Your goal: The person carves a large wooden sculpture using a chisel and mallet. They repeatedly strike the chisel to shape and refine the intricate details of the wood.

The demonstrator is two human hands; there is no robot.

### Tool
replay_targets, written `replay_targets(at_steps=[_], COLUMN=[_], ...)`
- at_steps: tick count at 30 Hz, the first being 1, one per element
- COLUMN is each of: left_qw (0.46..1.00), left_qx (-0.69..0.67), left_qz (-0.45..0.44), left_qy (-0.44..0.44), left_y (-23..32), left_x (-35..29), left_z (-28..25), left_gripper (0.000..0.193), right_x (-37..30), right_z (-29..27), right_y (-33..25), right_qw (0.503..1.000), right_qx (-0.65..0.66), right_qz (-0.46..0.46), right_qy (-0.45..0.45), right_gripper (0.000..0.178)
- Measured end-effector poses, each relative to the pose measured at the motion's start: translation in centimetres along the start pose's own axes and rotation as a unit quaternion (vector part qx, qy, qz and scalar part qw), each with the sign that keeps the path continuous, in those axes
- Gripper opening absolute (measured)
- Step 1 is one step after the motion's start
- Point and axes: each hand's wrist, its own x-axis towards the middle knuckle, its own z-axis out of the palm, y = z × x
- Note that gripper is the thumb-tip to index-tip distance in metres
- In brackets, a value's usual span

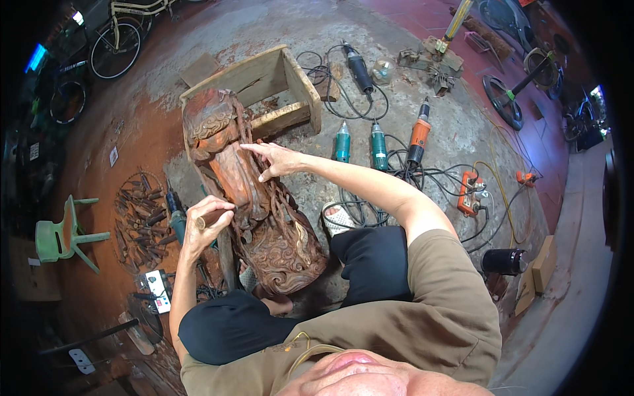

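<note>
A brown wood carving (246,177) leans in front of me with its upper end on a wooden box. Its top is curled, its middle is smooth and reddish, and swirls cover its lower end. My left hand (202,231) is closed around a wooden-handled carving tool (210,218) beside the carving's left edge; the tool's working end is hidden. On the smooth middle part rests my right hand (274,160), fingers stretched out and thumb apart, holding nothing.
Behind the carving stands an open wooden box (290,72). Corded rotary tools, including an orange grinder (419,135), lie to the right near a power strip (469,193). At the left are a pile of wooden-handled tools (140,221) and a green chair (63,231).
</note>
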Motion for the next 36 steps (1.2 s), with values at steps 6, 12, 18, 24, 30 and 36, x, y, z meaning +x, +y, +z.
replay_targets(at_steps=[6,12,18,24,30,36], left_qw=[0.993,0.999,0.998,0.994,0.999,0.988], left_qx=[-0.033,0.020,-0.042,-0.046,-0.010,-0.062], left_qz=[-0.001,0.025,-0.001,0.001,-0.046,-0.051], left_qy=[0.118,0.028,0.039,0.098,0.000,0.131], left_y=[-0.8,-0.9,-0.3,-0.9,-0.2,-0.1], left_x=[-0.1,-0.9,-0.5,-0.4,-1.5,-2.5], left_z=[2.6,1.8,0.8,2.4,0.3,-0.8], left_gripper=[0.017,0.016,0.014,0.014,0.014,0.013], right_x=[0.1,-0.3,-0.2,0.0,-1.1,0.7], right_z=[0.4,0.5,0.5,0.4,0.6,3.3], right_y=[-0.7,0.1,-0.1,-0.4,-3.1,-2.6], right_qw=[1.000,1.000,1.000,1.000,0.988,0.914], right_qx=[-0.010,-0.019,-0.020,0.008,-0.129,-0.371], right_qz=[-0.014,-0.005,-0.013,0.001,0.067,-0.108], right_qy=[0.003,0.012,0.017,0.003,0.061,0.124], right_gripper=[0.105,0.106,0.106,0.104,0.101,0.075])
